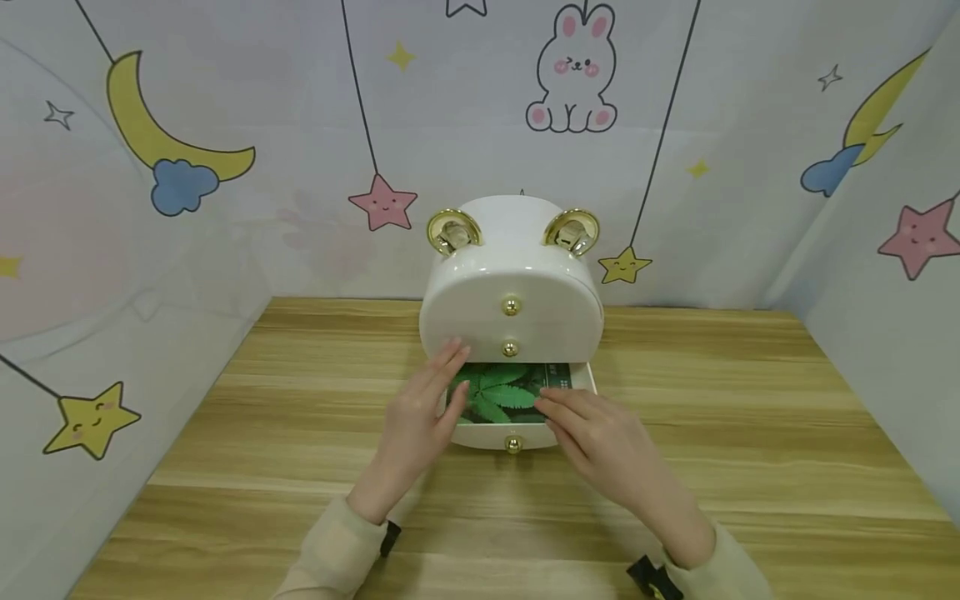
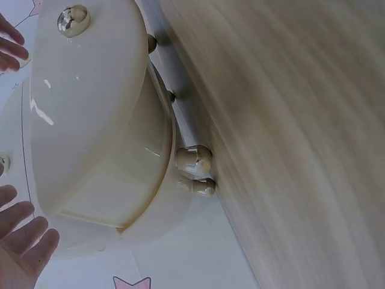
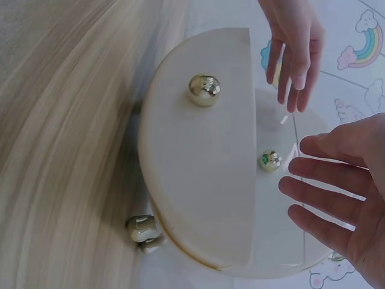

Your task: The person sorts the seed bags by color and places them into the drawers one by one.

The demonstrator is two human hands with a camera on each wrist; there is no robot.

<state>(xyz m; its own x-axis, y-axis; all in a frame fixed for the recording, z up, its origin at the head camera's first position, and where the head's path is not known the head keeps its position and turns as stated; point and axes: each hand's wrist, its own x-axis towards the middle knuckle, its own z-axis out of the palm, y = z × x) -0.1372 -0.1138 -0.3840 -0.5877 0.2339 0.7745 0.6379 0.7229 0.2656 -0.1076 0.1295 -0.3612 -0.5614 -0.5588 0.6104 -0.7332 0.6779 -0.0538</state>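
A white rounded drawer box [image 1: 480, 321] with gold ears stands at the back of the table. Its bottom drawer [image 1: 480, 436] is pulled out towards me, and a flat item with a green leaf picture [image 1: 498, 393] lies inside. My left hand [image 1: 420, 408] is over the drawer's left side, fingers extended towards the box front. On the other side, my right hand [image 1: 600, 429] reaches in with fingertips at the picture's right edge. Both wrist views show extended, spread fingers: the left hand [image 2: 24, 250] and the right hand [image 3: 343, 186] hold nothing there.
The wood-grain table [image 1: 300, 450] extends to both sides of the box. A white cloth with printed stars, moons and a rabbit [image 1: 577, 75] hangs behind and at the sides. Gold knobs [image 1: 511, 306] stick out from the front, and gold feet [image 2: 195, 159] support the box.
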